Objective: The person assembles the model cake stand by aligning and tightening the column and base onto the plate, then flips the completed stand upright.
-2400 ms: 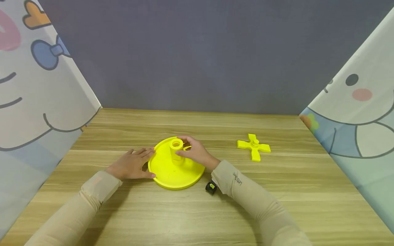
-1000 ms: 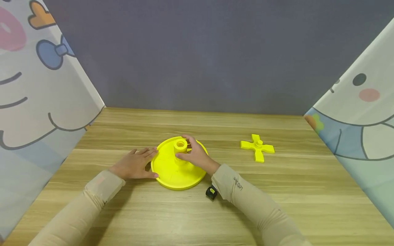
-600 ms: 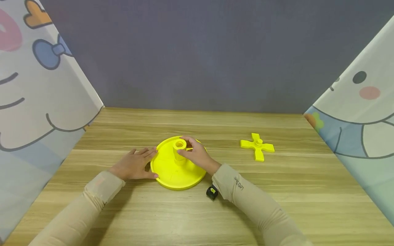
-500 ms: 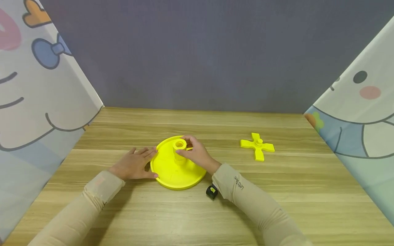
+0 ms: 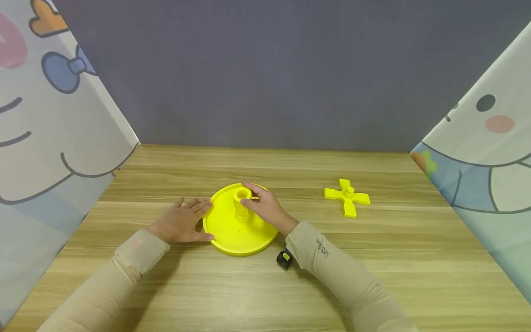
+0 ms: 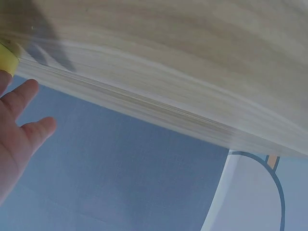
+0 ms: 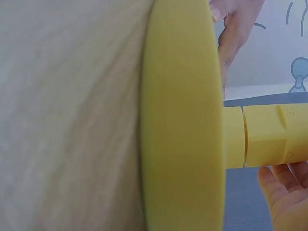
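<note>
A round yellow tray (image 5: 224, 240) with a raised rim lies on the table, and a hollow yellow tube (image 5: 242, 210) stands upright at its middle. My right hand (image 5: 267, 210) pinches the tube near its top, thumb on the near side and index finger on the far side. The right wrist view shows the faceted tube (image 7: 269, 132) above a short yellow stub (image 7: 234, 137) on the tray, with a thin seam between them. My left hand (image 5: 180, 223) spreads its fingers against the tray's left rim. In the left wrist view its fingertips reach a yellow edge (image 6: 6, 61).
A yellow four-armed cross (image 5: 347, 199) with a round knob at its centre lies to the right on the wooden table (image 5: 265, 295). A small black camera (image 5: 285, 259) hangs under my right wrist. A dark grey panel (image 5: 265, 78) closes the back; printed sheets flank both sides.
My right hand has shifted its thumb and index finger around the tube, and the tube's facets have turned. My left hand stays at the rim. The view has moved slightly.
</note>
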The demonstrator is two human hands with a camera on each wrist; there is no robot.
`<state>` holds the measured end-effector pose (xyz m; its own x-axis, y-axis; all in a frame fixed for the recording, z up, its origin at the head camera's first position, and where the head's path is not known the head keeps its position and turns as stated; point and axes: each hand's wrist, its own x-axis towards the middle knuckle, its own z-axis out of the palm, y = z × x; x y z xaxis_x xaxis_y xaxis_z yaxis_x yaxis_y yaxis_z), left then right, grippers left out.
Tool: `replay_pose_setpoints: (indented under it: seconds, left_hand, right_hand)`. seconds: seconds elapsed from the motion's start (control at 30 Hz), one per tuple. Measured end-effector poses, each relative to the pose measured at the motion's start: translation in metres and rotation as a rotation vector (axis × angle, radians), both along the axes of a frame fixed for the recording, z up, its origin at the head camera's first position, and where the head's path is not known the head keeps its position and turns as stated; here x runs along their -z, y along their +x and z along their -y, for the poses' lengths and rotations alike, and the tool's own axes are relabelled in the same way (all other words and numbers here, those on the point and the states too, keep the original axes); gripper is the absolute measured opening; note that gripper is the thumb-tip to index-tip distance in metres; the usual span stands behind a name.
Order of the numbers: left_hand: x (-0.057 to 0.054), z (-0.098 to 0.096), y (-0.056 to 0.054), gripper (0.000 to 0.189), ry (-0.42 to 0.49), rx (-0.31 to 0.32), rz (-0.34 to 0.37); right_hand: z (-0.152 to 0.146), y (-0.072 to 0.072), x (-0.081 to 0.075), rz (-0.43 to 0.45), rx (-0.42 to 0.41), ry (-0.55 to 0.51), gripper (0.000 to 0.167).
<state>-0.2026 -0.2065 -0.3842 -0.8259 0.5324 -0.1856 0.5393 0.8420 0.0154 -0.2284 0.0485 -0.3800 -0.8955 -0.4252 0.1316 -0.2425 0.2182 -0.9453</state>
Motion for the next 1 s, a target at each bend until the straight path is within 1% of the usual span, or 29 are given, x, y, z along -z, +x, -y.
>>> replay_pose_setpoints:
  seconds: [0.1, 0.23, 0.33, 0.43, 0.53, 0.67, 0.73, 0.83, 1.0]
  left_hand:
    - [0.0003, -0.0001, -0.0006, 0.094, 0.004, -0.003, 0.002]
    - [0.0002, -0.0001, -0.0005, 0.094, 0.006, -0.006, 0.004]
    - [0.0002, -0.0001, -0.0001, 0.094, 0.005, -0.011, 0.01]
    - [0.0005, -0.0002, 0.0003, 0.094, 0.005, -0.014, 0.016]
    - [0.0007, -0.0003, 0.0006, 0.095, 0.004, -0.015, 0.016]
    - [0.0009, -0.0002, 0.0008, 0.096, 0.012, -0.016, 0.012]
    - [0.0011, -0.0002, 0.0008, 0.097, 0.017, -0.017, 0.011]
    - [0.0017, -0.0003, 0.0008, 0.097, 0.021, -0.018, 0.01]
    - [0.002, -0.0004, 0.0014, 0.096, 0.022, -0.015, 0.012]
  right_hand:
    - [0.0012, -0.0001, -0.0003, 0.008, 0.023, 0.024, 0.05]
    - [0.004, -0.0003, 0.0, 0.015, 0.082, 0.057, 0.047]
    - [0.006, -0.0005, 0.0012, 0.025, 0.106, 0.063, 0.049]
    - [0.0063, -0.0005, 0.0028, 0.027, 0.093, 0.073, 0.058]
    - [0.0045, -0.0002, 0.0041, 0.015, 0.052, 0.075, 0.065]
    - [0.0016, -0.0011, 0.0047, 0.014, 0.0, 0.034, 0.068]
    - [0.0008, -0.002, 0.005, 0.022, -0.012, 0.021, 0.068]
    - [0.0002, -0.0018, 0.0053, 0.031, -0.005, 0.018, 0.065]
    - [0.0018, 0.0, 0.004, 0.024, 0.05, 0.056, 0.056]
